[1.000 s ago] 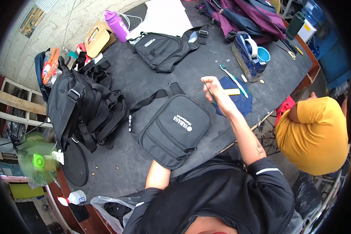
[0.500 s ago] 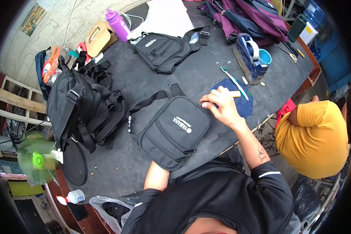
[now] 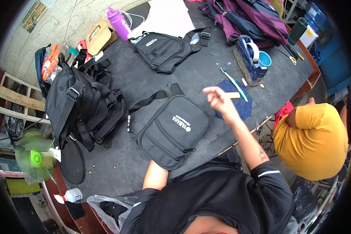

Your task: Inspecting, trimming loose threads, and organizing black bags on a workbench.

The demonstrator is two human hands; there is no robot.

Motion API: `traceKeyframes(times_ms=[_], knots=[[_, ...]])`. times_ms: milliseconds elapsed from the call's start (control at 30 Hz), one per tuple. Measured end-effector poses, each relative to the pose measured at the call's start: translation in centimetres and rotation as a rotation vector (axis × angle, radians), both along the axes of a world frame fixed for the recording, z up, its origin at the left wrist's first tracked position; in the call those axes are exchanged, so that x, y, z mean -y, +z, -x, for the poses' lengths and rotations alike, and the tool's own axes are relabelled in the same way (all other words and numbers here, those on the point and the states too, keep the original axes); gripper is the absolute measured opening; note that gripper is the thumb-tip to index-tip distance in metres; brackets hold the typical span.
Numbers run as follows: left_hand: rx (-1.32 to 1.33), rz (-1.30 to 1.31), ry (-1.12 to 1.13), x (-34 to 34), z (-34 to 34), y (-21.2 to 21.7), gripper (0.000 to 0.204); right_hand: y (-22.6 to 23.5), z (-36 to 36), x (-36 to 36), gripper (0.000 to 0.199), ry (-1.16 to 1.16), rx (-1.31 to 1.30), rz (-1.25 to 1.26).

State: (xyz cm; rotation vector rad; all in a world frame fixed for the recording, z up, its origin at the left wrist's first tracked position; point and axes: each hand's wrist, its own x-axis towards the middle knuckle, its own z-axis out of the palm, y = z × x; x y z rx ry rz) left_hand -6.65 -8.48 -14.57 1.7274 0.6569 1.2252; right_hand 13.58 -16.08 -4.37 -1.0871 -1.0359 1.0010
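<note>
A black sling bag (image 3: 173, 130) with white printing and two zippers lies face up on the dark table, its strap stretching to the upper left. My left forearm (image 3: 156, 175) runs beneath the bag's lower edge, and the bag hides my left hand. Just off the bag's upper right corner, my right hand (image 3: 221, 103) is raised with its fingers apart; I make out nothing held in it. A short yellow stick (image 3: 233, 95) shows beside that hand, over a dark blue cloth (image 3: 243, 108). Across the cloth's edge lies a white and teal toothbrush (image 3: 234, 85).
Black bags with straps (image 3: 85, 105) are heaped at the left. Farther back lie another black bag (image 3: 160, 50), a purple bottle (image 3: 118, 24) and a maroon backpack (image 3: 245, 19). A blue holder (image 3: 247, 62) stands at the right, near a person in a yellow shirt (image 3: 314, 140).
My right hand has lifted off the bag's upper right edge and its fingers have loosened from a pinch. The bag and my left forearm stay almost where they were.
</note>
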Motion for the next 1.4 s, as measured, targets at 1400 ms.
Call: traceKeyframes(times_ms=[1400], knots=[[-0.316,-0.459,0.042,0.8,-0.3,5.4,0.032,2.6,6.8,-0.4,0.027,0.044,-0.469,0.131]])
